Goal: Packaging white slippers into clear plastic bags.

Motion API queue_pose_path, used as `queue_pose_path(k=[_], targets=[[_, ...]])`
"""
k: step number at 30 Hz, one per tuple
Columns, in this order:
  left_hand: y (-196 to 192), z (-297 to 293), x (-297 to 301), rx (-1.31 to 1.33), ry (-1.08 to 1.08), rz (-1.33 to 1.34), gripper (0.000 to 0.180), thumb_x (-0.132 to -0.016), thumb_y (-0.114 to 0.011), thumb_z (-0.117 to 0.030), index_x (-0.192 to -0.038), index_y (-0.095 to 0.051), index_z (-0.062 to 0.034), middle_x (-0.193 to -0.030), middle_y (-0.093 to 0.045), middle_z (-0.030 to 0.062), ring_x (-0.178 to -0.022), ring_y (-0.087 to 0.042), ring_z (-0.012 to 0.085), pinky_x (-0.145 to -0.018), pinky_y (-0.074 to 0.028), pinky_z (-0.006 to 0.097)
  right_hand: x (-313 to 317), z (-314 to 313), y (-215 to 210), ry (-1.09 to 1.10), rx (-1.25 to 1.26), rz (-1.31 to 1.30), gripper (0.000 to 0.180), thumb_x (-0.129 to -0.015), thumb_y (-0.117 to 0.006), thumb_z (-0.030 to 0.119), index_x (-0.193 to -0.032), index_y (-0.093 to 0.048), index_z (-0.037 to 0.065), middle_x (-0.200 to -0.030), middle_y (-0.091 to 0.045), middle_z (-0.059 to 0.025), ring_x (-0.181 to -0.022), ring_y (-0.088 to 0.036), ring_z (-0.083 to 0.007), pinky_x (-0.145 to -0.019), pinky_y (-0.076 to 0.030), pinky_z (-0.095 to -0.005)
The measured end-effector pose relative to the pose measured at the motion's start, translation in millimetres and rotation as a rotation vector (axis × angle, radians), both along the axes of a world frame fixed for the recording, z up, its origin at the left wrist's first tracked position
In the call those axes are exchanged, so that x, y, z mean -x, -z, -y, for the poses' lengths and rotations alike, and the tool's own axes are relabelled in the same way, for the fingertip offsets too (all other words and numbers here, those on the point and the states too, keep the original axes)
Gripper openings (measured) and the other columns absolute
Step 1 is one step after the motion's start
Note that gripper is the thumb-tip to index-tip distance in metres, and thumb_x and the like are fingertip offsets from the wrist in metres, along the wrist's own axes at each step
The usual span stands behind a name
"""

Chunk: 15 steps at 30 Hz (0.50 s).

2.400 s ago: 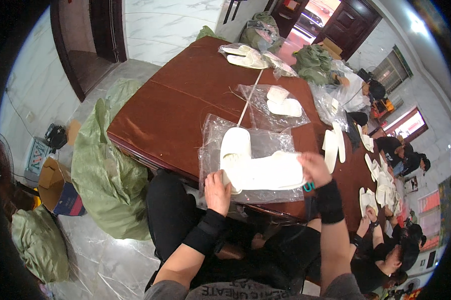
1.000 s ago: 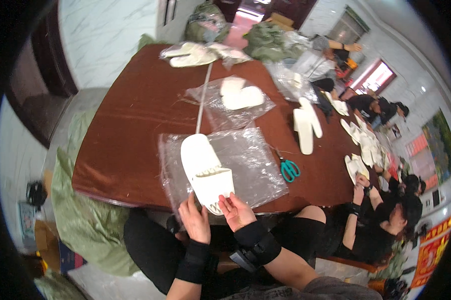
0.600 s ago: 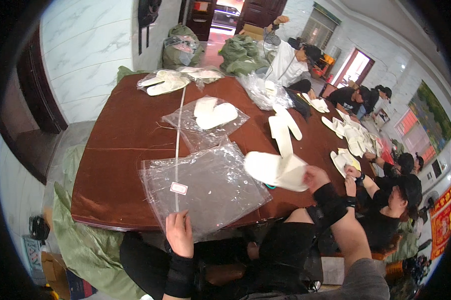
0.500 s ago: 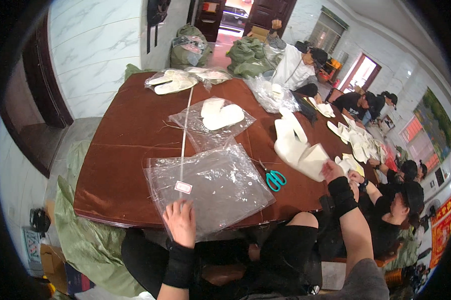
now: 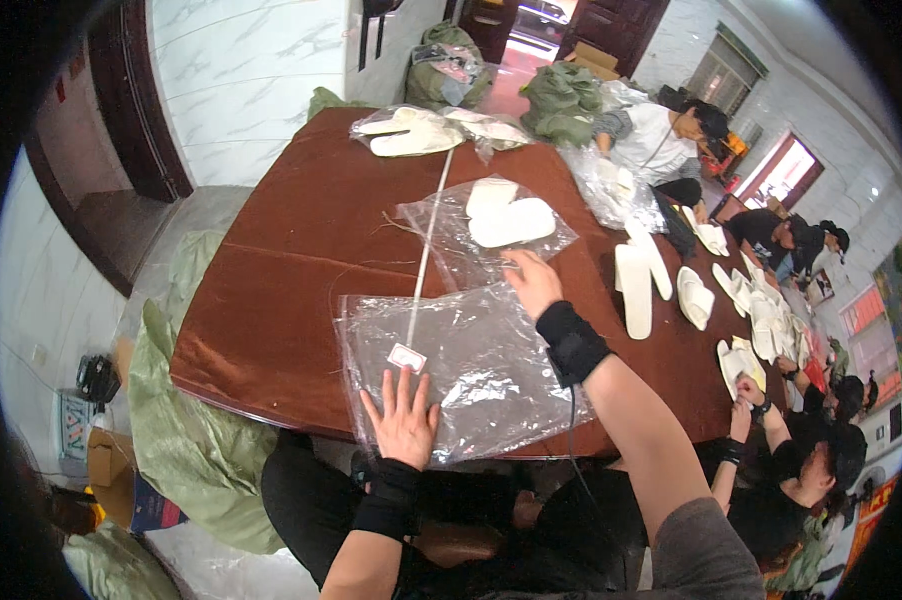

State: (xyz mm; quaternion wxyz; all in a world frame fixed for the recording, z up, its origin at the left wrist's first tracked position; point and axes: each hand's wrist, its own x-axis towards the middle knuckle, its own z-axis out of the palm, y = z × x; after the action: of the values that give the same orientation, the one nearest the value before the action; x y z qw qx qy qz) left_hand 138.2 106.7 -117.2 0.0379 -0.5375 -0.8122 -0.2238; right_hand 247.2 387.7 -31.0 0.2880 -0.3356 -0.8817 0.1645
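Observation:
My left hand [image 5: 403, 425] lies flat with fingers spread on the near edge of a pile of clear plastic bags [image 5: 471, 385]. Its fingertips are just below a small white label with a red border [image 5: 407, 357]. My right hand [image 5: 533, 280] reaches across to the far right corner of the pile, fingers stretched out and nothing seen in them. Just beyond it, a pair of white slippers [image 5: 513, 222] rests on another clear bag [image 5: 441, 240]. To the right lie a pair of long white slipper pieces [image 5: 634, 290] and a single white slipper [image 5: 696, 298].
The table has a brown cloth [image 5: 301, 240]; a pale strip [image 5: 431, 235] runs along it. Bagged slippers [image 5: 411, 135] lie at the far edge. More slippers [image 5: 766, 315] line the right side, where co-workers [image 5: 821, 470] sit. Green sacks [image 5: 196, 440] stand at left.
My right hand has let go of a white slipper at the right and moved left to the bags. My left hand now rests flat on them. The teal scissors are out of sight.

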Motion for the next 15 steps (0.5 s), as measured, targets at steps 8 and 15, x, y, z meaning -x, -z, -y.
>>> queue_pose_path(k=[8, 15], targets=[[-0.5, 1.2, 1.5, 0.015, 0.008, 0.043, 0.05, -0.087, -0.058, -0.034, -0.134, -0.049, -0.0188, -0.146, -0.037, 0.007, -0.139, -0.025, 0.0305, -0.11, -0.011, 0.064, 56.2, -20.8, 46.2, 0.273, -0.122, 0.517, 0.037, -0.08, -0.065, 0.02, -0.115, -0.058, 0.009, -0.116, -0.058, -0.0155, -0.114, -0.052, -0.0392, -0.089, -0.047, -0.0492], [-0.1, 5.8, 5.7, 0.011, -0.022, 0.029, 0.05, -0.086, -0.059, -0.034, -0.133, -0.05, -0.0189, -0.145, -0.037, 0.0069, -0.14, -0.025, 0.0302, -0.11, -0.011, 0.063, 4.1, -110.8, -24.5, 0.455, -0.088, -0.131, 0.01, -0.089, -0.053, 0.017, -0.089, -0.06, 0.01, -0.083, -0.066, -0.0142, -0.079, -0.065, -0.029, -0.071, -0.051, -0.0413]])
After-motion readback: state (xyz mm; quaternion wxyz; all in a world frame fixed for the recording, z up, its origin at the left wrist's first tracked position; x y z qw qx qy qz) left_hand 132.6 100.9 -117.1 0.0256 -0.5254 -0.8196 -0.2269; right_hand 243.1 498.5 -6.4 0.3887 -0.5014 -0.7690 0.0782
